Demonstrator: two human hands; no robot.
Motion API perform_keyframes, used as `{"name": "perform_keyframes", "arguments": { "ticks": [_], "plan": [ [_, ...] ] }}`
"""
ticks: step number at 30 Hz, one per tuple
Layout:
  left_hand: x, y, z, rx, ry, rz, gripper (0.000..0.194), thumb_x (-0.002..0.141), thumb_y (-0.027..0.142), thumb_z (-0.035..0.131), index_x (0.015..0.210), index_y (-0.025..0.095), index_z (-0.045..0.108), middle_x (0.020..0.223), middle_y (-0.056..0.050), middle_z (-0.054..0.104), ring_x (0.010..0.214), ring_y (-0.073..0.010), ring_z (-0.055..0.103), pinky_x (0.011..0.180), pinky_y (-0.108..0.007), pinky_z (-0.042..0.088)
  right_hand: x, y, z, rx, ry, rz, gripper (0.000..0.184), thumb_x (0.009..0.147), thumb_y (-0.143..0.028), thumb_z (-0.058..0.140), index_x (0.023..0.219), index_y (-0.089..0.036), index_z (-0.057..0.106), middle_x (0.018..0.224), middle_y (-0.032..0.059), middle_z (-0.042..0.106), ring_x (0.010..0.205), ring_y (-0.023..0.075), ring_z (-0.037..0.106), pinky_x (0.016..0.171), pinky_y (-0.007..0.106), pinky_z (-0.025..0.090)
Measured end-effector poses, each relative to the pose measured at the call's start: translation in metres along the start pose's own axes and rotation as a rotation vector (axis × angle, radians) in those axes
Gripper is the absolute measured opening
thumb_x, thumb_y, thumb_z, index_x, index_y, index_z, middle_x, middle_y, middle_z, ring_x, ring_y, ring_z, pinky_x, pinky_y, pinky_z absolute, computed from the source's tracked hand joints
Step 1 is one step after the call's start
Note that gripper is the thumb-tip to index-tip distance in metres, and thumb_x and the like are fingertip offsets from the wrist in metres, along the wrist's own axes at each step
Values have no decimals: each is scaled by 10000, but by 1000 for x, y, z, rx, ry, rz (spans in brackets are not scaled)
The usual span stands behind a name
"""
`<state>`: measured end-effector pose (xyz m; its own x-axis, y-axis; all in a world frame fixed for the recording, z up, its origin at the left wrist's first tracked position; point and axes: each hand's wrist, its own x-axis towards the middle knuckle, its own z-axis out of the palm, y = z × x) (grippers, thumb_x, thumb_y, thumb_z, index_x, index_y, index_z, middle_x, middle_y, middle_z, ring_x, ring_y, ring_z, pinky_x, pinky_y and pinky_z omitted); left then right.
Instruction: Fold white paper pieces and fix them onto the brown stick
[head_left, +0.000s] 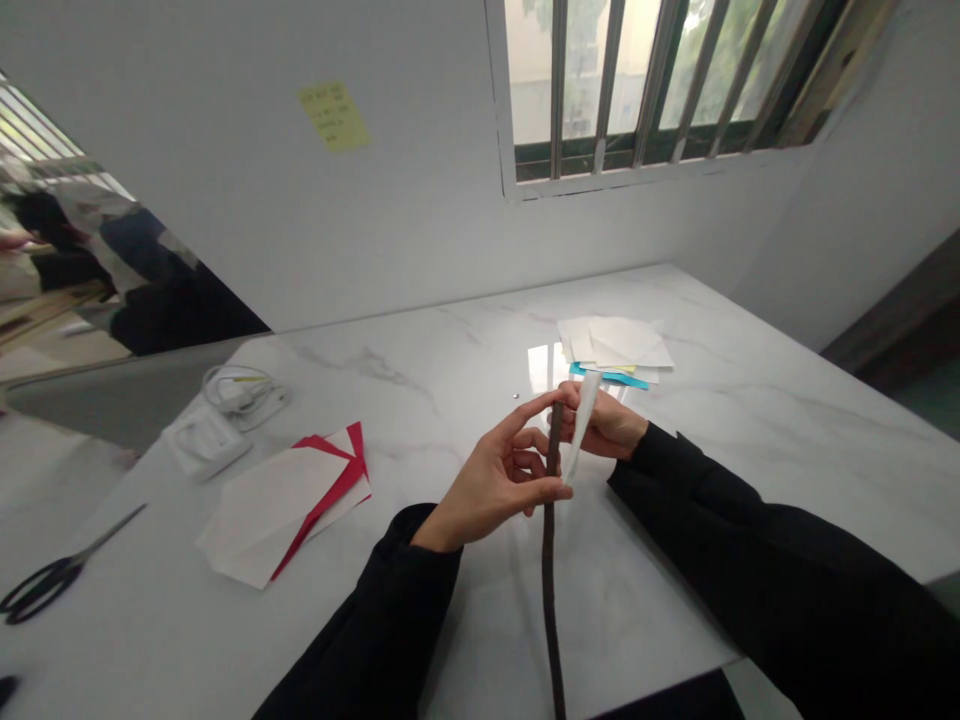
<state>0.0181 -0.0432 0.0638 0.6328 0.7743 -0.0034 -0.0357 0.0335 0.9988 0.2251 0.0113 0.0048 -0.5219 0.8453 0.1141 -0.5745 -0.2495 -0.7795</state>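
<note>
A thin dark brown stick (550, 580) stands nearly upright in front of me, its top end between my hands. My left hand (499, 470) grips the stick near its top, thumb low and index finger stretched up to the tip. My right hand (604, 420) is closed on a narrow white strip (583, 425), which looks like folded paper. The strip slants down just right of the stick, its lower end by my left thumb. Whether strip and stick touch, I cannot tell. The right fingertips are partly hidden behind the strip and stick.
White and red paper pieces (277, 510) lie on the left of the marble-patterned table (420, 370), beside black-handled scissors (56, 578). Behind them is a white box (206, 440) with a coiled cable (240, 388). More white and blue paper (619, 343) lies at the back right.
</note>
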Motion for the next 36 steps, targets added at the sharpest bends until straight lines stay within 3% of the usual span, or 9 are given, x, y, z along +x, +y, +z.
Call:
{"name": "perform_keyframes", "arguments": {
  "ticks": [7,16,36],
  "plan": [
    [-1,3,3,-10,-13,26,973,746,266,953,1596,313,481,864,46,570,571,-46,488,452,-147,444,-1,4,-2,-26,-75,-29,492,678,-403,1009,744,-193,569,675,-47,596,620,105,595,602,222,519],
    [-1,0,4,7,11,50,964,740,290,963,1582,306,492,858,30,580,647,-94,569,474,-160,450,-4,-1,3,-36,-18,12,494,615,-443,1028,782,-198,633,664,-39,614,612,118,601,617,245,550],
    [-4,-1,8,28,37,75,925,746,315,960,1546,286,497,809,43,597,585,-73,534,484,-169,419,-6,-7,6,-100,-16,-2,455,638,-435,1011,808,-192,666,742,4,691,669,143,659,683,278,592]
  ]
}}
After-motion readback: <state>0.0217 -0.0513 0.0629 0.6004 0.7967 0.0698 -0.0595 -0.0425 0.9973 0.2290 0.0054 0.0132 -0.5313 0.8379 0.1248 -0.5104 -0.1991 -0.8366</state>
